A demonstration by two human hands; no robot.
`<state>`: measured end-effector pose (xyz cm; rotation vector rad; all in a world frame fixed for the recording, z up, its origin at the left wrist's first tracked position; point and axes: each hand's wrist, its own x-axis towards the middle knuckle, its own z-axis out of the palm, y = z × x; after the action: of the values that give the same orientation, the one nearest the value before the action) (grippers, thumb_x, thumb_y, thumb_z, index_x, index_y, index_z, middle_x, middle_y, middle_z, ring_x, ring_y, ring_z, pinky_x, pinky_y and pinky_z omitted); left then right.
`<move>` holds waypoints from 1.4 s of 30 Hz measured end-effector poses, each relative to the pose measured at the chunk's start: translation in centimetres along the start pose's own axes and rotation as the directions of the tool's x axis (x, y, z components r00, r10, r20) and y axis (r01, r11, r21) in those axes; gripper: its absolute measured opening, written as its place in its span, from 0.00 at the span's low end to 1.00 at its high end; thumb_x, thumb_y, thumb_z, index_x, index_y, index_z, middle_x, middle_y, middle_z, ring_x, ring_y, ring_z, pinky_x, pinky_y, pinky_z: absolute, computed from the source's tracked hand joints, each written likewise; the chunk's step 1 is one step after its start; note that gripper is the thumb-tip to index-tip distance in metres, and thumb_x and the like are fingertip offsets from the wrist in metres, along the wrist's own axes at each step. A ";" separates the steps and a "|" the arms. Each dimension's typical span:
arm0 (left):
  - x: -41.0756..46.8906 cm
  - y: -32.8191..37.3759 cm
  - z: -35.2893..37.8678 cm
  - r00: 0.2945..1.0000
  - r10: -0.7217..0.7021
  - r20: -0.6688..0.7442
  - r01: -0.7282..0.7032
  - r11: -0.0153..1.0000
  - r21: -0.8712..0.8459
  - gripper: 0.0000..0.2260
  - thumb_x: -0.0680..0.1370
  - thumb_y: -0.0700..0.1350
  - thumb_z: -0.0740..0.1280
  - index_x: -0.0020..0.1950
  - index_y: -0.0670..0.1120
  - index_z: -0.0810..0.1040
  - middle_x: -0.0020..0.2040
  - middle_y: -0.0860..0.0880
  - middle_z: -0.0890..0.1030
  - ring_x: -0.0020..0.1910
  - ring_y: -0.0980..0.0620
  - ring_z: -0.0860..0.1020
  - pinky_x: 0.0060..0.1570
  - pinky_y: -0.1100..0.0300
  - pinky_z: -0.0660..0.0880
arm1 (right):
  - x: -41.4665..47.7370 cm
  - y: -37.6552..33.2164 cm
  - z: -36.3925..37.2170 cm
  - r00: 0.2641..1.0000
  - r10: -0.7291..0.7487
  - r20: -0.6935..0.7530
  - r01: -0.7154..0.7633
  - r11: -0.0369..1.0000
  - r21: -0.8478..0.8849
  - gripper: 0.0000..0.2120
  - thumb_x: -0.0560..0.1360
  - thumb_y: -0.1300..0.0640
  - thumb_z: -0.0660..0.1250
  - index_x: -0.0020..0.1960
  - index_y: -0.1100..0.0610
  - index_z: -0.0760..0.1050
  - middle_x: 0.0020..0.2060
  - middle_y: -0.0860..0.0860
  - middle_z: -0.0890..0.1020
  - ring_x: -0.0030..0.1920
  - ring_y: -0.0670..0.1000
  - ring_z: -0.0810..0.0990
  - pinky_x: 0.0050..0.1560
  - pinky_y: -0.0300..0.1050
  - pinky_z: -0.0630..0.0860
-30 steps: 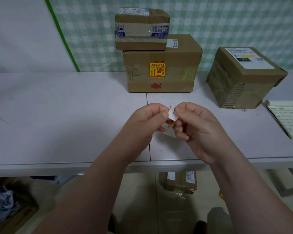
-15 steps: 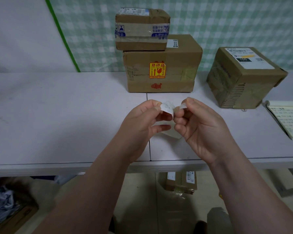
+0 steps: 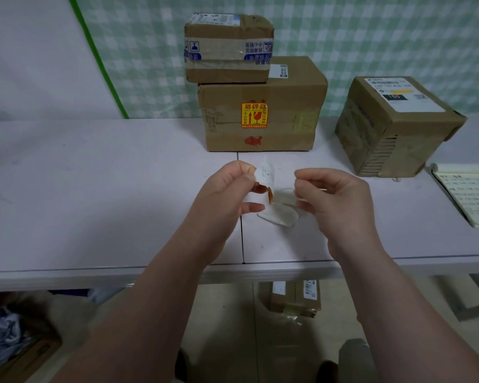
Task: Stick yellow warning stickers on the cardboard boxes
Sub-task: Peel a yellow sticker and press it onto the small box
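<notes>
From the head camera, the left hand [image 3: 227, 200] pinches a curled white backing paper [image 3: 265, 174] between thumb and forefinger, and an orange-yellow edge of the sticker [image 3: 271, 195] peeks out just below that pinch, above the table [image 3: 94, 189]. The right hand [image 3: 335, 200] has its thumb and forefinger pressed together near a second white scrap, but whether they actually grip anything I cannot tell. More peeled white liner [image 3: 280, 215] lies on the table between the hands. My read: the sticker is featherlight, floppy and tacky on one face, likely to curl and stick to itself, so it is best held by one corner with the glue side kept off the skin. Behind, the large box [image 3: 288, 106] already wears a yellow warning sticker [image 3: 254, 115] headed 易碎品, with arrows and a broken-glass mark, and a red fish stamp beneath. The small box [image 3: 227, 48] on top carries blue-printed tape, writing too small to read. The box at right [image 3: 393, 128] shows a white shipping label with "150". A lined notepad [image 3: 470, 194] sits at the far right, its handwriting illegible.
</notes>
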<state>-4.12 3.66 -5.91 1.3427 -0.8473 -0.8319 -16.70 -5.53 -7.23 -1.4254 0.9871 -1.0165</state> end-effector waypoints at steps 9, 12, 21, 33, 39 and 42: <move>-0.2 -0.4 0.2 0.979 0.204 -0.016 -0.182 0.902 0.390 0.08 0.77 0.45 0.59 0.41 0.46 0.74 0.40 0.49 0.79 0.43 0.51 0.76 0.48 0.50 0.76 | -1.0 -1.0 0.6 0.982 -0.123 0.142 0.135 0.987 -0.081 0.11 0.71 0.63 0.71 0.45 0.47 0.82 0.44 0.46 0.83 0.45 0.50 0.82 0.46 0.53 0.81; -0.2 -0.4 0.2 0.972 0.232 -0.033 -0.200 0.897 0.393 0.07 0.74 0.46 0.60 0.40 0.46 0.75 0.39 0.51 0.78 0.43 0.52 0.76 0.49 0.50 0.75 | -1.7 -1.7 0.7 0.937 -0.188 0.296 0.217 0.974 -0.067 0.09 0.71 0.60 0.72 0.50 0.50 0.82 0.44 0.46 0.84 0.45 0.47 0.83 0.45 0.45 0.81; -0.3 -0.7 -0.1 0.967 0.255 0.020 -0.245 0.902 0.355 0.09 0.75 0.47 0.62 0.47 0.52 0.82 0.48 0.54 0.80 0.48 0.59 0.77 0.46 0.65 0.74 | -1.4 -1.2 0.9 0.983 -0.132 0.127 0.121 0.988 0.092 0.08 0.71 0.66 0.70 0.43 0.54 0.81 0.36 0.53 0.84 0.39 0.49 0.83 0.41 0.42 0.80; -0.6 0.0 -0.5 0.987 0.067 -0.145 -0.043 0.985 0.167 0.12 0.72 0.34 0.70 0.45 0.52 0.82 0.38 0.46 0.85 0.43 0.37 0.82 0.48 0.42 0.78 | -1.6 -0.8 0.9 0.993 0.018 0.117 -0.041 0.979 0.199 0.07 0.75 0.63 0.66 0.45 0.54 0.70 0.30 0.52 0.84 0.33 0.48 0.82 0.36 0.39 0.79; -2.3 0.4 -0.8 0.984 0.112 -0.135 -0.076 0.966 0.249 0.14 0.71 0.34 0.69 0.50 0.51 0.81 0.49 0.48 0.83 0.43 0.53 0.82 0.41 0.62 0.77 | -3.4 -1.0 1.8 0.999 -0.048 0.022 0.048 0.999 0.022 0.08 0.72 0.65 0.70 0.39 0.53 0.79 0.44 0.45 0.83 0.41 0.41 0.83 0.49 0.51 0.81; -2.9 1.7 -1.3 0.974 0.158 -0.160 -0.114 0.960 0.256 0.14 0.71 0.34 0.70 0.52 0.50 0.81 0.52 0.50 0.82 0.43 0.57 0.81 0.44 0.64 0.77 | -3.7 -2.7 2.5 0.995 -0.104 0.007 0.104 0.994 -0.034 0.10 0.72 0.64 0.70 0.40 0.48 0.81 0.41 0.45 0.84 0.40 0.47 0.84 0.47 0.49 0.82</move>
<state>-4.29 6.93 -4.33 1.5310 -0.9105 -0.5011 -15.25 -1.04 -4.92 -1.5201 0.9385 -1.0753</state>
